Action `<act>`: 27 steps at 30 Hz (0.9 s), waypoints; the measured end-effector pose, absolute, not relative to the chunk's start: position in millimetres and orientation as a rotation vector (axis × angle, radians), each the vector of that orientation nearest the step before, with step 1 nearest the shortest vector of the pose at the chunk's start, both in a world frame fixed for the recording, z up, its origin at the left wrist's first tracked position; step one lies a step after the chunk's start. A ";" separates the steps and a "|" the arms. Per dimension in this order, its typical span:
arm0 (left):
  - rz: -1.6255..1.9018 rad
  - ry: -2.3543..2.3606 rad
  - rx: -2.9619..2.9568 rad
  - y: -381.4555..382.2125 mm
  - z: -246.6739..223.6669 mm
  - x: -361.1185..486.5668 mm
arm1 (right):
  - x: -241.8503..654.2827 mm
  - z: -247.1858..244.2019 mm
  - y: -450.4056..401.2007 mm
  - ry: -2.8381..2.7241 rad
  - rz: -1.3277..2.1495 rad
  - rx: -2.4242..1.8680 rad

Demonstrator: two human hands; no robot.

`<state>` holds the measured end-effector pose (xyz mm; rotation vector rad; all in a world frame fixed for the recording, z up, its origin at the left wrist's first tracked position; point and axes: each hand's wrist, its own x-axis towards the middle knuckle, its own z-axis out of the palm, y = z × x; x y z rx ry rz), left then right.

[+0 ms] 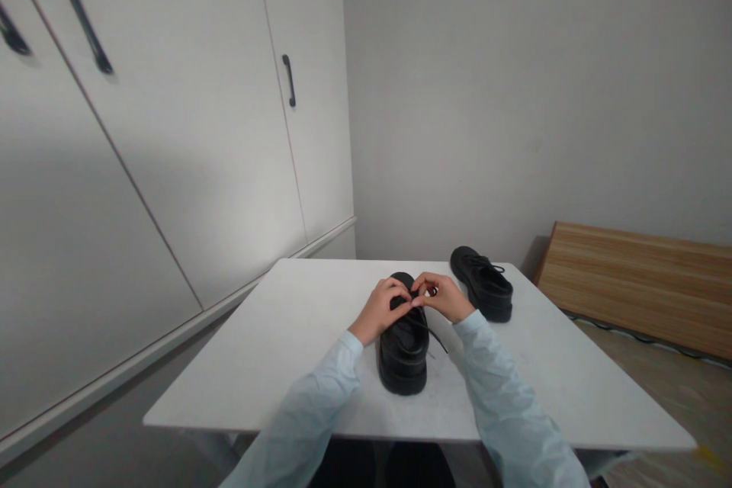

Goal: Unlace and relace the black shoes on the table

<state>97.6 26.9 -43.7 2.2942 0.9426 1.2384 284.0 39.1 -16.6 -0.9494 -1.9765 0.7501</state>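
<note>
A black lace-up shoe [403, 362] stands on the white table [297, 335], its toe pointing away from me. Over its lacing, my left hand [382, 309] and my right hand [441, 296] meet with their fingertips pinched close together on the black lace. A loose lace end [438, 338] trails off the right side of the shoe. My hands hide most of the lacing and part of the toe. The second black shoe [490, 291] rests near the far right corner of the table, its lace in a bow.
White cabinets [171, 91] with dark handles rise on the left, beside the table. A grey wall [515, 91] stands behind it. To the right, a wood-grain panel [634, 282] lies low beyond the table edge.
</note>
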 end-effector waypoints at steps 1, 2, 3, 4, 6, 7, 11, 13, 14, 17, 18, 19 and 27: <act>1.243 0.949 2.299 26.3 -43.0 97.8 | 284.9 -15.5 39.1 -1.973 0.705 -0.947; 1.249 0.957 2.303 25.4 -42.2 97.8 | 286.1 -14.6 39.3 -1.964 0.658 -0.941; 1.257 0.965 2.306 24.5 -41.3 97.9 | 287.7 -13.9 39.7 -1.949 0.621 -0.933; 1.269 0.973 2.308 23.6 -40.4 97.9 | 289.4 -13.7 40.2 -1.929 0.606 -0.921; 1.294 0.983 2.310 22.2 -39.2 98.0 | 292.8 -14.9 41.4 -1.895 0.673 -0.894; 1.305 0.986 2.311 21.8 -38.9 98.0 | 294.4 -16.2 42.1 -1.886 0.753 -0.873; 1.339 0.993 2.272 21.1 -38.5 97.9 | 298.2 -24.4 45.5 -1.906 1.114 -0.765; 1.356 1.007 2.198 20.4 -37.6 97.4 | 298.6 -28.2 46.8 -1.936 1.188 -0.751; 1.360 1.010 2.152 19.9 -36.9 97.0 | 298.5 -29.6 47.3 -1.950 1.204 -0.757; 1.357 0.980 2.024 18.2 -33.7 95.4 | 298.2 -31.4 47.4 -1.979 1.236 -0.786; 1.364 0.958 1.982 17.8 -32.4 94.8 | 298.2 -31.3 47.1 -1.984 1.246 -0.793; 1.374 0.932 1.937 17.6 -31.2 94.2 | 298.3 -31.1 46.8 -1.987 1.256 -0.799; 1.450 0.712 1.459 19.6 -25.8 90.8 | 300.2 -30.7 45.6 -1.969 1.316 -0.811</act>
